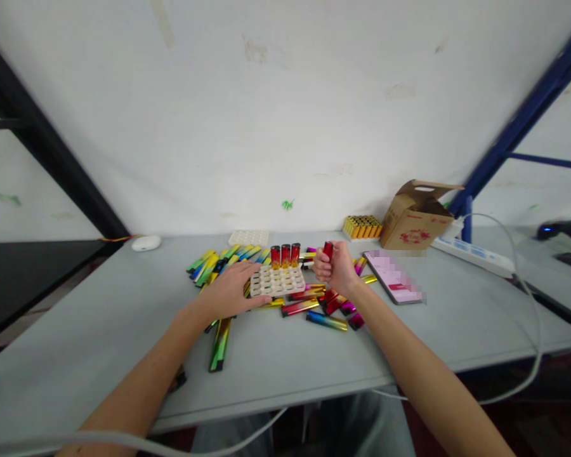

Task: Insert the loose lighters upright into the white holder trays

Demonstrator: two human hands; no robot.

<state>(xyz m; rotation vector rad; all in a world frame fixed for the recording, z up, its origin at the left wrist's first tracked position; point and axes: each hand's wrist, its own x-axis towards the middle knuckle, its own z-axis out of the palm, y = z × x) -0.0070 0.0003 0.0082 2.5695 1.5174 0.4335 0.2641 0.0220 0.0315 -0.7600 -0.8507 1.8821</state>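
Note:
A white tray [276, 284] with rows of holes lies in front of me. Three red-and-yellow lighters [285, 256] stand upright along its back row, toward the right. My left hand [235, 287] grips the tray's left side, thumb along the front edge and fingers at the back. To the right of the tray, my right hand [335, 268] is closed around a red lighter [328, 249], whose top end sticks up out of the fist. Loose shiny lighters lie about both hands: red ones [299, 308], a blue-and-gold one [327, 320] and a green one [219, 346].
At the wall stand another white holed tray [248, 238] and a block of yellow lighters [362, 226]. An open cardboard box [412, 219], a phone [394, 277] and a power strip [473, 255] are on the right. A white case [146, 243] lies far left.

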